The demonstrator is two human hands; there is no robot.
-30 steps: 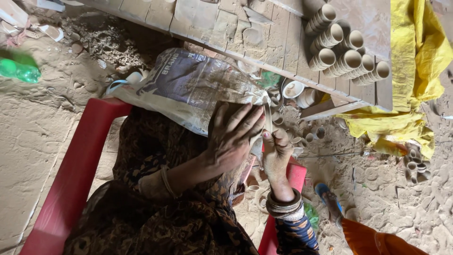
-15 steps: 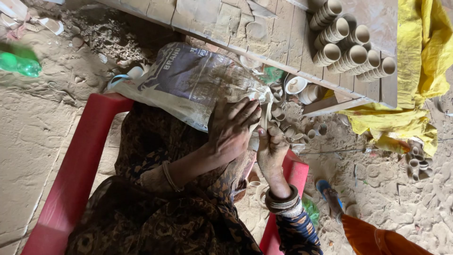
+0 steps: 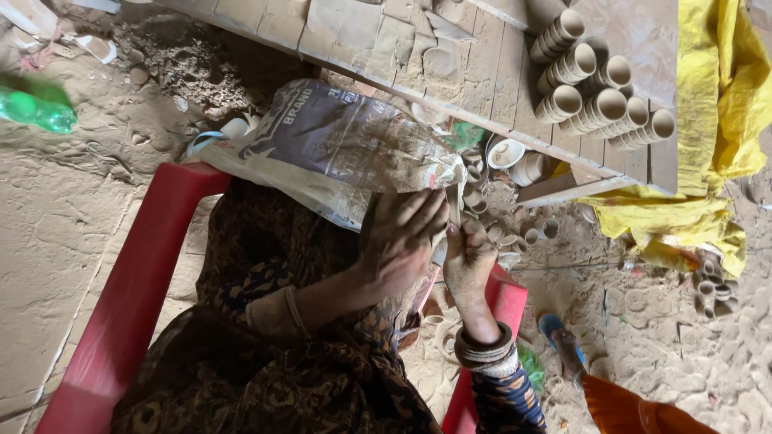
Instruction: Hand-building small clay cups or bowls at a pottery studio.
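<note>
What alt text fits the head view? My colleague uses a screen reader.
Two clay-covered hands, left hand and right hand, meet at the edge of a dusty plastic sack on the lap. Stacked clay cups lie on a wooden board ahead.

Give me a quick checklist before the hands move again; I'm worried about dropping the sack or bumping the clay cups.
1. Left hand on the sack: ok, palm and fingers lie on the plastic sack at its near edge.
2. Right hand grip: cannot tell, the fingers are bunched at the sack's corner, what they pinch is hidden.
3. Sack supported: ok, it rests across the lap and the red chair.
4. Stacked clay cups out of the way: ok, they lie on the wooden board, apart from both hands.
5. Loose cups under the board: not ok, they sit close beyond the right hand.
</note>
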